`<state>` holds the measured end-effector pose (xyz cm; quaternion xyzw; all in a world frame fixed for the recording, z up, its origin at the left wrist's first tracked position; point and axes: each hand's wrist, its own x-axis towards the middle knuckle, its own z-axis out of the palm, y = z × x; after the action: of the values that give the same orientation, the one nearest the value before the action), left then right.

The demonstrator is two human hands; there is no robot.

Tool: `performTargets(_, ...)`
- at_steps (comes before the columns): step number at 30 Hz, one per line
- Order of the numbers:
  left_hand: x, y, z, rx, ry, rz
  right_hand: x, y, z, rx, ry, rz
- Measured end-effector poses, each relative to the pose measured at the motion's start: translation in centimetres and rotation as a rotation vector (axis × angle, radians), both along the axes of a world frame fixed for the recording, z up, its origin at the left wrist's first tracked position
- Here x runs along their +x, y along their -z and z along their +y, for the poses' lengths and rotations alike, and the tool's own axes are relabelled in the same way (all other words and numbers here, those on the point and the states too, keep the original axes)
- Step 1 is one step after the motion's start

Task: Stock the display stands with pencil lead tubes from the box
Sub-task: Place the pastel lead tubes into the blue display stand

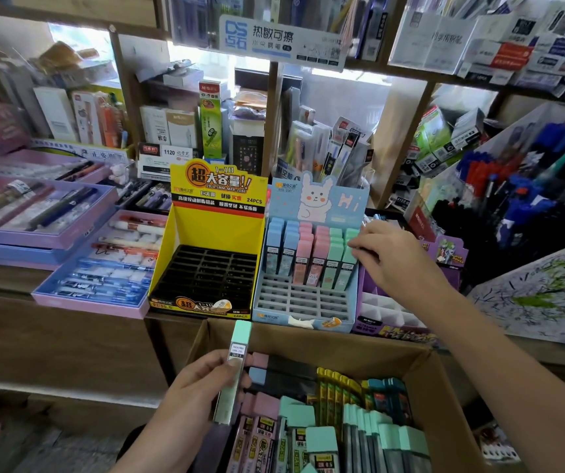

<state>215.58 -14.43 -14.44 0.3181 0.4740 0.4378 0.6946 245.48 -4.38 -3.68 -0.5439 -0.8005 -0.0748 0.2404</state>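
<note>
Cardboard walls of the brown open box (308, 341) run off the bottom edge, so its near side is out of sight. Inside it lies a crowd of slim plastic pencil lead tubes (312, 435) with mint, pink and blue caps, their small labels too blurred to read.

The left hand (199, 384) is above the box's left corner. Its thumb and curled fingers pinch one long, flat-sided mint-green tube (240, 336), held nearly upright with the cap on top.

On the wooden tabletop (1, 278) behind the box stands a glossy yellow card display stand (216, 227) with a black grid of rectangular slots. Touching its right side is a pale blue card display stand (305, 302) with a rabbit on its back panel and a grey-blue grid. Blue, pink and mint tubes (308, 257) stand in its rear rows.

The right hand (390, 261) reaches over that stand's right edge. Its bent fingers (359, 249) are at the mint column, but whether they grip a tube there cannot be told. The right forearm hides part of a purple stand (383, 312) beside it.
</note>
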Motion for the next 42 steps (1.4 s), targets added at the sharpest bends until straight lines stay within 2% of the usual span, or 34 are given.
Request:
performTargets(3, -0.1, -0.2, -0.1, 0.038, 0.043, -0.027, 0.1, 0.6, -2.1, -0.031, 0.068, 0.337)
performTargets(6, 0.0, -0.8, -0.1, 0.111, 0.084, 0.025, 0.4, 1.6, -4.9, -0.216, 0.123, 0.633)
performTargets(12, 0.9, -3.0, 0.8, 0.348, 0.196, 0.199, 1.5, 5.6, -10.2, -0.473, 0.186, 0.759)
performTargets(16, 2.5, -4.9, 2.3, 0.478, 0.180, 0.343, 1.8, 8.9, -11.8, -0.606, 0.206, 0.678)
performTargets(25, 7.8, -6.6, 7.1, 0.689, 0.082, 0.572, 2.4, 12.1, -12.1, -1.000, 0.285, 0.258)
performTargets(30, 9.9, -6.3, 9.1, 0.779, 0.124, 0.642, 2.6, 12.1, -12.2, -1.027, 0.280, 0.253)
performTargets(42, 12.8, -4.9, 10.8, 0.805, 0.053, 0.830, 2.9, 12.5, -12.0, -1.060, 0.291, 0.313)
